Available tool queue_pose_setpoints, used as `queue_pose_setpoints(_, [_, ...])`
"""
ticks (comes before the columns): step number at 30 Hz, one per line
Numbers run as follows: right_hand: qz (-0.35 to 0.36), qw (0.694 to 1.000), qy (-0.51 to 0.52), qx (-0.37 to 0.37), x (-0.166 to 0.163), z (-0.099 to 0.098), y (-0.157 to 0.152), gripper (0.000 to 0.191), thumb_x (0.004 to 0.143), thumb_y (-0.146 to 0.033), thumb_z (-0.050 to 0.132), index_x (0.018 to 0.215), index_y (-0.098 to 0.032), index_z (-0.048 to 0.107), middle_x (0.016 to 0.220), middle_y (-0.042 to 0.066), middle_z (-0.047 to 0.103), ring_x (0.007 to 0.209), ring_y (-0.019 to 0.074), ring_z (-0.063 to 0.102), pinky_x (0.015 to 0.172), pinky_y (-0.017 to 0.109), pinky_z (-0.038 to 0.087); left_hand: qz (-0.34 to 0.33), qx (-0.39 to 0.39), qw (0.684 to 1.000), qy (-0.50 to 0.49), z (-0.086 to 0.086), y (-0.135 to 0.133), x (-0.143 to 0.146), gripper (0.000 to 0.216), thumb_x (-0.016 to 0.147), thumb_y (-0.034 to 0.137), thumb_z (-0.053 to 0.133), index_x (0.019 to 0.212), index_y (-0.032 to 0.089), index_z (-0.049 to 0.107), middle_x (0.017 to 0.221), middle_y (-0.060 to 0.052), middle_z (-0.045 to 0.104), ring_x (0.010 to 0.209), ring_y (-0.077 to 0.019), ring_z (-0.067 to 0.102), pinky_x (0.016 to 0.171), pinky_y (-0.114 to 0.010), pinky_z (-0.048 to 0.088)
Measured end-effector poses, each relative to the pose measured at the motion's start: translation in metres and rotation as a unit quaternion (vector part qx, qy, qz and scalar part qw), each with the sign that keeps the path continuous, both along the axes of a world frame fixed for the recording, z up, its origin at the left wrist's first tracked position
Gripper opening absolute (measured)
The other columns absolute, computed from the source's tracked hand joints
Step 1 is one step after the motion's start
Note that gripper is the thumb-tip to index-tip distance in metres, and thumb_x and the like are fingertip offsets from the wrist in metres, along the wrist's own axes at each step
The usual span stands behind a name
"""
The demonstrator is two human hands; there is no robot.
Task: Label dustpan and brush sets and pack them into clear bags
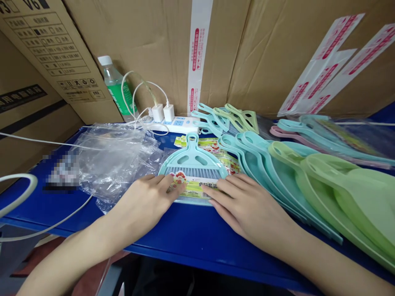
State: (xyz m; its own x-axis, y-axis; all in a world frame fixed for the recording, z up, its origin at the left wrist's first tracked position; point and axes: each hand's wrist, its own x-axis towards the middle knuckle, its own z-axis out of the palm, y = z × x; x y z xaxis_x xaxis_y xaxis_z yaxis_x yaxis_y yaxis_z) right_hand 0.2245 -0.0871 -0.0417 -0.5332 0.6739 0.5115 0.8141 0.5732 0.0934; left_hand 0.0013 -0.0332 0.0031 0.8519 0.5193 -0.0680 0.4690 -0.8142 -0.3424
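A light-blue dustpan (200, 155) lies on the blue table in front of me, handle pointing away. A small brush with grey bristles (193, 172) rests in it. Across its near part lies a printed label card (196, 187), yellow-green and white with a red cartoon figure. My left hand (148, 199) grips the pan's left side, its thumb over the card's left end. On the right side, my right hand (243, 201) holds the pan with bent fingers, a fingertip pressing the card. The undersides of both grips are hidden.
Blue dustpans (262, 164) and green dustpans (348, 193) lie stacked at right. Small brushes (212, 119) and more label cards (212, 144) sit behind. Clear plastic bags (108, 160), a power strip (182, 123), cables and a bottle (115, 88) are at left. Cardboard boxes (228, 53) wall the back.
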Motion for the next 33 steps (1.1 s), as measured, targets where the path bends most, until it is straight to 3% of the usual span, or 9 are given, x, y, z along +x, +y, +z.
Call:
queue_pose_setpoints(7, [-0.006,1.000,0.014,0.012,0.002,0.003,-0.001,0.031,0.096,-0.013,0.045,0.090,-0.017,0.075,0.072,0.002,0.071,0.069,0.0177,0.060,0.077,0.034,0.043,-0.023,0.005,0.998,-0.054,-0.001,0.003,-0.007,0.035,0.080,-0.001,0.056,0.106,0.015,0.072,0.083,-0.006,0.069,0.062,-0.0202,0.065,0.058,-0.034,0.055])
queue_pose_setpoints(13, [-0.012,0.999,0.028,0.014,0.006,0.003,-0.003,0.025,0.094,-0.015,0.053,0.083,-0.018,0.075,0.072,0.000,0.073,0.069,0.0178,0.061,0.078,0.033,0.042,-0.048,0.011,0.995,-0.084,-0.001,0.008,-0.011,0.026,0.079,0.000,0.057,0.093,0.015,0.074,0.079,-0.005,0.070,0.074,-0.0241,0.065,0.066,-0.038,0.056])
queue_pose_setpoints(24, [-0.010,0.998,0.064,0.005,0.007,0.006,-0.004,0.034,0.097,-0.015,0.045,0.077,-0.020,0.073,0.071,0.001,0.075,0.066,0.0166,0.064,0.076,0.034,0.045,-0.030,-0.021,0.996,-0.079,0.002,0.010,-0.018,0.036,0.082,0.000,0.050,0.102,0.018,0.074,0.074,-0.002,0.067,0.062,-0.0201,0.062,0.057,-0.033,0.050])
queue_pose_setpoints(33, [-0.002,0.998,0.062,-0.022,0.008,0.007,-0.004,0.033,0.096,-0.013,0.046,0.079,-0.020,0.073,0.071,0.001,0.073,0.065,0.0169,0.064,0.071,0.033,0.046,0.016,-0.049,0.998,-0.027,0.005,0.010,-0.019,0.039,0.084,0.002,0.048,0.108,0.021,0.073,0.085,-0.003,0.071,0.059,-0.0178,0.066,0.053,-0.030,0.047])
